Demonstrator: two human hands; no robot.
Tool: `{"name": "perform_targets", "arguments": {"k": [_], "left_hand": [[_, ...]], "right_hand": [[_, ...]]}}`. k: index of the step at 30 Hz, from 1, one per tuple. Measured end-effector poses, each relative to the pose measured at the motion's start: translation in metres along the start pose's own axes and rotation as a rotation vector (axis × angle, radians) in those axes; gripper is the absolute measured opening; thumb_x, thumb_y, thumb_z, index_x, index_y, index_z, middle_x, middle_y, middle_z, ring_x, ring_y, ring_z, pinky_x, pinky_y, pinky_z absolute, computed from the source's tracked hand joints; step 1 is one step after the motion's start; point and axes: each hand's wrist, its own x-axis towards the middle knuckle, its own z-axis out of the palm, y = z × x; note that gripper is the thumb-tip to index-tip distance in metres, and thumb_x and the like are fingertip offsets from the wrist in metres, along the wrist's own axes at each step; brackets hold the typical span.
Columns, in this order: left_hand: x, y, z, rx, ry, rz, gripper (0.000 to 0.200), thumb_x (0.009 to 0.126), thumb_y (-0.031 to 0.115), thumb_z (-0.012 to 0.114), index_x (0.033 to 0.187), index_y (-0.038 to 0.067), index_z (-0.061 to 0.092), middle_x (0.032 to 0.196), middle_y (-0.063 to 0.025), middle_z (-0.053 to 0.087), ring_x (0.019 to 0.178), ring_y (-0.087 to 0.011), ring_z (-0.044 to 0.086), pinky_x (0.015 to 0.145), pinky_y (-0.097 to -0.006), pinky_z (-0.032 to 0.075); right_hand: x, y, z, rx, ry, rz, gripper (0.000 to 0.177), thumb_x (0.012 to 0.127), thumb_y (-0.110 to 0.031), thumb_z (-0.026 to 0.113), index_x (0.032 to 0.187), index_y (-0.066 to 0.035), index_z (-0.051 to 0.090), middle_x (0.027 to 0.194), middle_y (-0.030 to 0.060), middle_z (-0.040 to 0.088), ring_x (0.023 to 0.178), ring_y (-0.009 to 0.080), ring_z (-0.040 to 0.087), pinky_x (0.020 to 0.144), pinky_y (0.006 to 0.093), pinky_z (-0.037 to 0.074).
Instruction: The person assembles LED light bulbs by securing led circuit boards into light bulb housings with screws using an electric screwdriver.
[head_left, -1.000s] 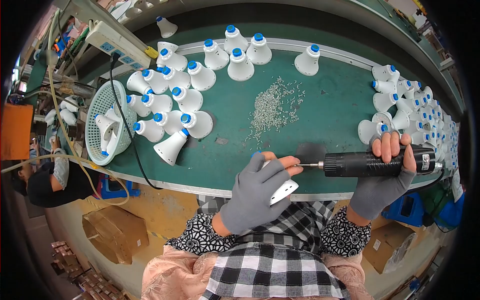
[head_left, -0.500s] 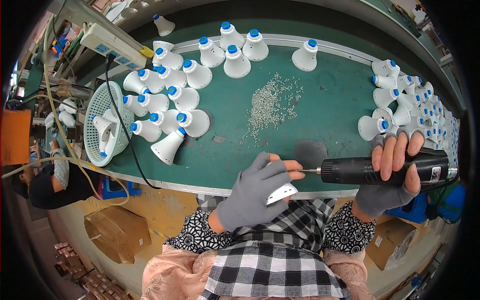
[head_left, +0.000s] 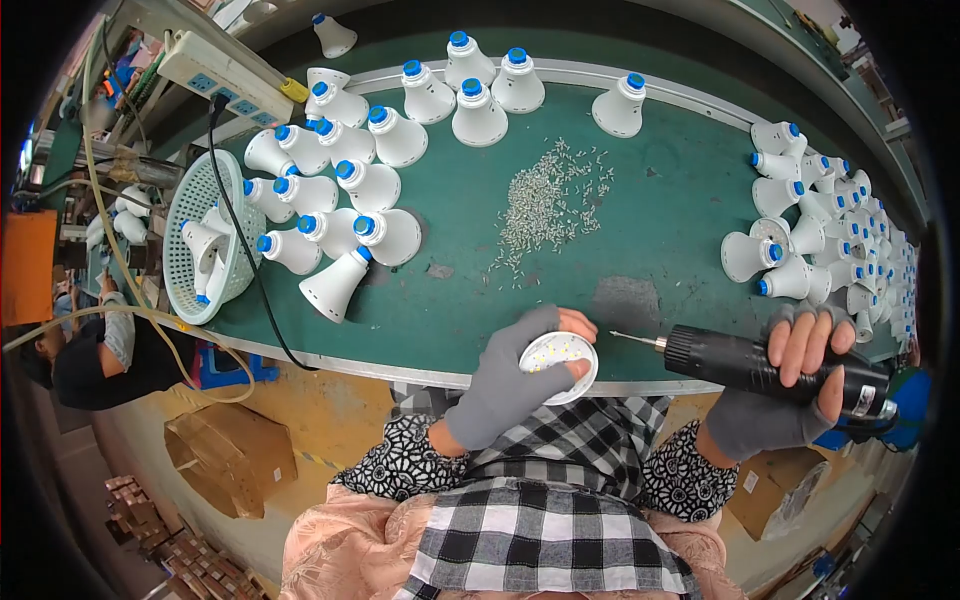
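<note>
In a grey fingerless glove, my left hand [head_left: 500, 375] is closed around a white LED bulb [head_left: 548, 349]. The bulb's round face, dotted with small yellow LEDs, is turned up, and my thumb lies over its edge. My right hand [head_left: 795, 385], gloved the same way, grips a black electric screwdriver [head_left: 715, 355]. Its thin bit points left and ends just right of my left fingertips, apart from the bulb. Beyond both hands, a loose pile of small silvery screws [head_left: 540, 210] lies on the green bench top [head_left: 450, 310].
Several white bulb housings [head_left: 388, 237] with blue caps stand at the left and back; many more crowd the right [head_left: 750, 257]. A pale green basket [head_left: 178, 270] holds some. A black cable [head_left: 240, 235] runs from the power strip [head_left: 225, 82]. Another person's sleeve [head_left: 120, 345] shows far left.
My left hand has turned the bulb so its LED face shows. The screwdriver has moved right, its bit now away from the left fingers and tilted slightly.
</note>
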Motion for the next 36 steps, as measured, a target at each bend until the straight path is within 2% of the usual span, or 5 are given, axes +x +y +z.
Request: {"name": "perform_targets", "arguments": {"k": [3, 6, 10, 16, 36], "left_hand": [[-0.002, 0.008, 0.006, -0.055, 0.039, -0.204, 0.027, 0.079, 0.017, 0.071, 0.103, 0.006, 0.065, 0.1, -0.0055, 0.066, 0.089, -0.0094, 0.061, 0.077, -0.0254, 0.05], [0.0, 0.01, 0.012, -0.018, 0.089, -0.195, 0.027, 0.08, 0.017, 0.071, 0.104, 0.006, 0.065, 0.091, -0.0039, 0.067, 0.081, -0.0097, 0.062, 0.072, -0.0245, 0.05], [0.0, 0.006, 0.016, 0.059, 0.096, -0.162, 0.028, 0.08, 0.017, 0.069, 0.105, 0.005, 0.065, 0.092, -0.0045, 0.067, 0.083, -0.0098, 0.063, 0.073, -0.0249, 0.05], [-0.001, -0.004, 0.021, 0.183, 0.129, -0.095, 0.027, 0.08, 0.018, 0.069, 0.104, 0.006, 0.065, 0.093, -0.0049, 0.067, 0.085, -0.0111, 0.063, 0.075, -0.0267, 0.051], [-0.001, -0.002, 0.026, 0.272, 0.136, -0.005, 0.025, 0.078, 0.016, 0.071, 0.101, 0.006, 0.065, 0.096, -0.0069, 0.06, 0.087, -0.0168, 0.059, 0.078, -0.03, 0.047]], "right_hand": [[-0.012, -0.008, -0.001, 0.045, 0.007, -0.011, 0.021, 0.088, -0.014, 0.057, 0.1, -0.007, 0.04, 0.073, 0.0023, 0.039, 0.06, 0.0125, 0.044, 0.064, 0.0321, 0.04], [-0.027, -0.011, 0.008, -0.029, -0.005, -0.04, 0.022, 0.089, -0.014, 0.058, 0.099, -0.008, 0.04, 0.074, 0.0024, 0.041, 0.06, 0.0129, 0.047, 0.065, 0.0316, 0.042], [-0.042, -0.008, 0.015, -0.126, -0.019, -0.118, 0.032, 0.086, -0.014, 0.064, 0.103, -0.009, 0.037, 0.077, 0.0058, 0.046, 0.059, 0.0166, 0.053, 0.065, 0.0363, 0.049], [-0.047, -0.002, 0.029, -0.209, -0.067, -0.13, 0.038, 0.084, -0.01, 0.07, 0.103, -0.01, 0.037, 0.079, 0.0097, 0.05, 0.064, 0.0221, 0.059, 0.068, 0.0415, 0.052], [-0.05, -0.006, 0.042, -0.348, -0.048, -0.021, 0.045, 0.081, -0.017, 0.078, 0.1, -0.012, 0.037, 0.078, 0.0057, 0.049, 0.062, 0.02, 0.058, 0.067, 0.0393, 0.05]]}}
